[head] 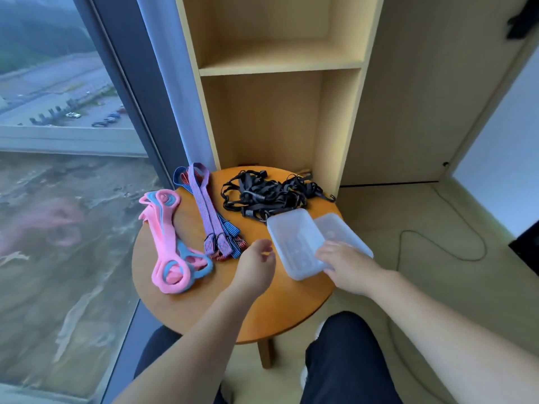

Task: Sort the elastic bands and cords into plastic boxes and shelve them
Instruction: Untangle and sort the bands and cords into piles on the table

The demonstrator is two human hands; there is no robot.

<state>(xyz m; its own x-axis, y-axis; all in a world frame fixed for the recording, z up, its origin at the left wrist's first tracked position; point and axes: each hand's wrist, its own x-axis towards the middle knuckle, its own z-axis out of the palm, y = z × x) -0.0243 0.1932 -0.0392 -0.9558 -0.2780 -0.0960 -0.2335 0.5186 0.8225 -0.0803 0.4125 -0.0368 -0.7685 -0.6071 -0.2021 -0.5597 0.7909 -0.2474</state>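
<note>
On the round wooden table (204, 304) lie pink and blue elastic bands (169, 243) at the left, striped purple-blue cords with hooks (208, 214) in the middle, and a tangle of black cords (271, 193) at the back. Two clear plastic boxes sit at the right: one nearer the middle (294, 240), the other (341, 231) partly under it at the table's edge. My right hand (347, 266) touches the near edges of the boxes; its fingers are blurred. My left hand (256, 263) hovers just left of the boxes, fingers relaxed, holding nothing.
A tall wooden shelf unit (280, 65) with bare compartments stands right behind the table. A large window (58, 141) runs along the left. A black cable (437, 249) trails on the floor at the right. My knees are below the table's front edge.
</note>
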